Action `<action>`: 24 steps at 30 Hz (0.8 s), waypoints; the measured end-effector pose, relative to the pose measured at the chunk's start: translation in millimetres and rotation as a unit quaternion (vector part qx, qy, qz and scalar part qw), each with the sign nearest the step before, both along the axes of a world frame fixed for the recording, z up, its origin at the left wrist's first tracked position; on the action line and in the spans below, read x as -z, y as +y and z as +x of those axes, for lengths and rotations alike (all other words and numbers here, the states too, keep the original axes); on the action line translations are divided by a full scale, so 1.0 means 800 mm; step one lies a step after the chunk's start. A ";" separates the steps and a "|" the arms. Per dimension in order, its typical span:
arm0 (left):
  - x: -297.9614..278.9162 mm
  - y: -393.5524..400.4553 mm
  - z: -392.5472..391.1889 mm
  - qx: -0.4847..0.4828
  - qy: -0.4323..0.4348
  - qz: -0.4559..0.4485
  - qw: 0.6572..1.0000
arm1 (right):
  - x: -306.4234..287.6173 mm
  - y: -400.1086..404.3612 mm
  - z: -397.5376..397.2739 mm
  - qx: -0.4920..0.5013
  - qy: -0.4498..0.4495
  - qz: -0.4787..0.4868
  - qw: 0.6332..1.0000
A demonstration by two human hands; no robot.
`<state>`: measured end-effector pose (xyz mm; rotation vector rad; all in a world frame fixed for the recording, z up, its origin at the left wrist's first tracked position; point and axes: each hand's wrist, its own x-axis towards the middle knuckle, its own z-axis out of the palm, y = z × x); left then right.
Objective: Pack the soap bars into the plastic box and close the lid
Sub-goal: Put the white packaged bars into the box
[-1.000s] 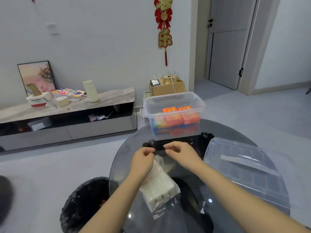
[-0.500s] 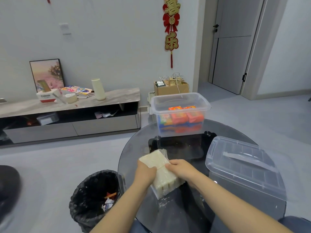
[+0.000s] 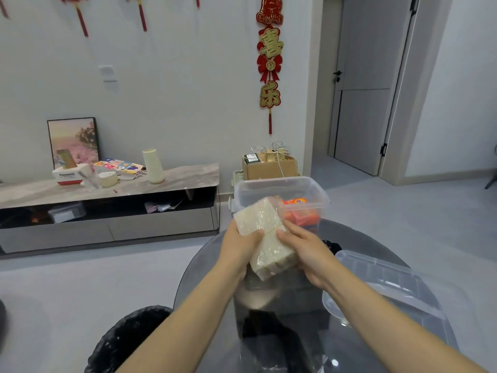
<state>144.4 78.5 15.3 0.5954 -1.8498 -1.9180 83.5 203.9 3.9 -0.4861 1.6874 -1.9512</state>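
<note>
A clear plastic box (image 3: 317, 190) stands open at the far side of the round glass table (image 3: 357, 246), with orange soap bars (image 3: 304, 216) inside. I hold a pack of white soap bars in clear wrap (image 3: 266, 232) above the table, just in front of the box. My left hand (image 3: 239, 246) grips its left side and my right hand (image 3: 304, 251) grips its right side. The pack is tilted, its upper end near the box's front wall. The box's clear lid (image 3: 398, 289) lies handle up on the table to the right.
A black-lined waste bin (image 3: 126, 343) stands on the floor left of the table. Behind the plastic box sits a cardboard carton (image 3: 269, 168). A low TV cabinet (image 3: 107, 211) with a tissue box, a picture and a white vase lines the wall at left.
Both hands have lifted the white soap pack off the table and carried it up and forward, close to the box.
</note>
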 end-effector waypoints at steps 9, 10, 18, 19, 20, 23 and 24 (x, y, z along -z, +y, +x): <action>-0.075 -0.060 -0.142 -0.002 0.004 -0.062 0.998 | -0.068 -0.085 -0.129 0.113 0.100 0.023 0.988; -0.077 -0.068 -0.156 -0.002 -0.002 -0.067 0.998 | -0.069 -0.099 -0.147 0.118 0.104 0.034 0.987; -0.039 -0.117 -0.225 0.000 -0.077 -0.127 0.989 | -0.033 -0.157 -0.232 0.071 0.042 0.218 0.972; -0.034 -0.120 -0.227 0.003 -0.085 -0.127 0.988 | -0.032 -0.159 -0.234 0.055 0.040 0.251 0.966; -0.031 -0.123 -0.229 0.005 -0.092 -0.129 0.987 | -0.028 -0.161 -0.238 0.040 0.040 0.281 0.958; -0.020 -0.124 -0.238 0.013 -0.132 -0.169 0.977 | -0.021 -0.162 -0.251 0.001 0.049 0.321 0.946; -0.015 -0.123 -0.241 0.015 -0.147 -0.180 0.972 | -0.018 -0.160 -0.257 -0.005 0.062 0.344 0.937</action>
